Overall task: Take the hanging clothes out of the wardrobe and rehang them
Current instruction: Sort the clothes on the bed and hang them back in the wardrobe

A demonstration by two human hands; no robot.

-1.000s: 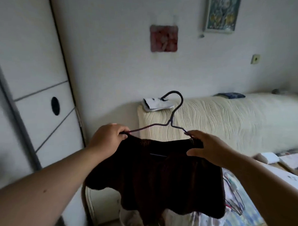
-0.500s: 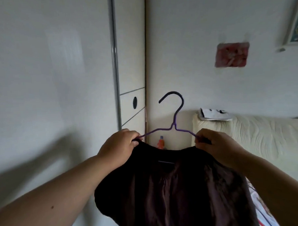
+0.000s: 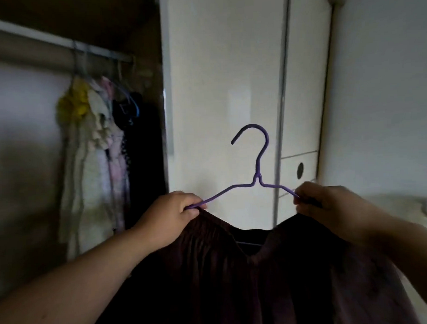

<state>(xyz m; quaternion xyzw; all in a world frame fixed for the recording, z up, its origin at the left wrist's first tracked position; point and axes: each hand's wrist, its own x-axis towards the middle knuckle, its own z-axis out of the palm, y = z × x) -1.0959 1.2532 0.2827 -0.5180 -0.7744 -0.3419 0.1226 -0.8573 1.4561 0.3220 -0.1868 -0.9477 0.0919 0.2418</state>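
**Garment on its hanger, short of the rail**

Garment (image 3: 236, 282) — dark, brownish — hangs low in front of me on the hanger (image 3: 258, 170). It is outside the wardrobe, in front of the door (image 3: 219, 89). My left hand (image 3: 170, 216) pinches the wire's left shoulder, with cloth bunched under the fingers. My right hand (image 3: 330, 208) pinches the right shoulder the same way. The hook stands free and upright, its tip pointing left.

Risks, as I judge them:
- The neck opening dips low in the middle, so a tilt could slide the cloth off one end.
- With both hands out on the shoulders, the hook may wobble and miss the rail (image 3: 58, 43).
- The hook could also snag the clothes (image 3: 98, 141) crowded at the rail's right end.

Count: one garment held, one hanger, two hands, one rail — and about four pieces hung, though blur forbids certainty.
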